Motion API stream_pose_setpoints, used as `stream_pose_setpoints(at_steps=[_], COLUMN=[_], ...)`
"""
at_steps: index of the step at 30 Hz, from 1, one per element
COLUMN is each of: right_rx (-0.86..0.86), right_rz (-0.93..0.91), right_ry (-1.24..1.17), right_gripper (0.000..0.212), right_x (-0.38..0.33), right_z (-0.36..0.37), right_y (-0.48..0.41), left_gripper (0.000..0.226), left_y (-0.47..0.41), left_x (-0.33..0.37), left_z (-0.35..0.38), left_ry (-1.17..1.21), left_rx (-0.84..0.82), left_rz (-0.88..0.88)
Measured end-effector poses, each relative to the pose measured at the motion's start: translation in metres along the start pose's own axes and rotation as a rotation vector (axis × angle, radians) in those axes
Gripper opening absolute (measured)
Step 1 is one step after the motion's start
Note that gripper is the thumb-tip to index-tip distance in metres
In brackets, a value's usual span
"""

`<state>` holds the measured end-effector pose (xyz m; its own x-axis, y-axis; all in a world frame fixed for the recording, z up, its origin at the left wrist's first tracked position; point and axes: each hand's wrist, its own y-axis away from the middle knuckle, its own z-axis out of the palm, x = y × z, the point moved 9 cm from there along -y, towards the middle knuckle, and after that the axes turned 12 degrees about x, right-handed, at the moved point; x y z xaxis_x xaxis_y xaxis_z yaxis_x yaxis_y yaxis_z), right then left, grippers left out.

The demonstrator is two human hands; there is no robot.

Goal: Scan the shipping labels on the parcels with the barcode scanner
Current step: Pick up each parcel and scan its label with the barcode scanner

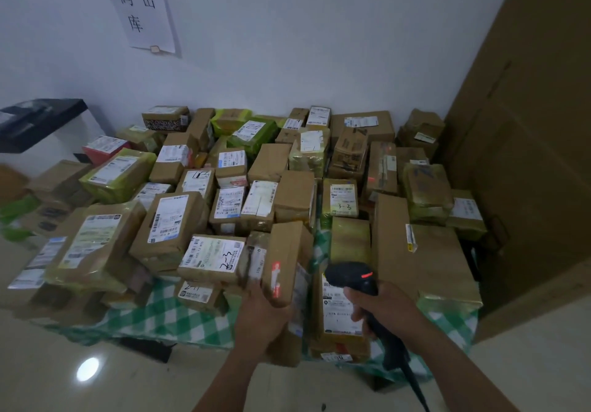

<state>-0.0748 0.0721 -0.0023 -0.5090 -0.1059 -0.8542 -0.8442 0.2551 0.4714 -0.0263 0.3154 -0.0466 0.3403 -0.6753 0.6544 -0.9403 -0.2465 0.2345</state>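
Held parcel: a brown parcel is stood on edge at the near middle of the pile and tilted, so that a labelled side face is turned right, toward the scanner, as is judged.
Left hand: the left hand is clamped on that parcel's near lower end, with the fingers wrapped round it.
Right hand: the right hand is closed round the handle of the barcode scanner; a red lamp is lit on its head.
Red glow: red spots are seen on a far brown parcel, so the beam is judged not yet brought onto the held label.
Pile: the other parcels are packed edge to edge on a green checked cloth, with most labels turned up.
Room: open floor is found on the near side. On the right a tall carton is set close against the pile, so little swing is allowed there.
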Motion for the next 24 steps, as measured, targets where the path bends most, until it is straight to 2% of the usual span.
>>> stream_pose_setpoints(at_steps=[6,10,13,17,19,22,24], right_rx=[-0.027,0.067,0.117,0.179,0.226,0.281,0.313], right_rz=[0.182,0.127,0.132,0.097,0.042,-0.061,-0.132], right_ry=[-0.079,-0.045,-0.065,0.008,0.037,0.12,0.188], right_gripper=[0.026,0.024,0.029,0.026,0.022,0.024,0.027], right_x=[0.04,0.042,0.037,0.02,0.0,-0.041,-0.071], right_z=[0.033,0.036,0.032,0.016,0.001,-0.019,-0.028], right_y=[0.003,-0.003,-0.007,-0.016,-0.022,-0.034,-0.044], left_gripper=[0.095,0.097,0.089,0.102,0.094,0.067,0.061], left_y=[-0.016,-0.024,-0.028,-0.037,-0.041,-0.053,-0.069], left_x=[0.005,0.007,0.01,0.015,0.021,0.039,0.059], left_z=[0.027,0.041,0.049,0.056,0.055,0.047,0.039], left_ry=[-0.193,-0.266,-0.435,-0.593,-0.619,-0.466,-0.381], left_rx=[-0.035,-0.07,-0.049,-0.038,-0.017,-0.002,0.01], left_rz=[0.088,0.135,0.237,0.338,0.395,0.42,0.439])
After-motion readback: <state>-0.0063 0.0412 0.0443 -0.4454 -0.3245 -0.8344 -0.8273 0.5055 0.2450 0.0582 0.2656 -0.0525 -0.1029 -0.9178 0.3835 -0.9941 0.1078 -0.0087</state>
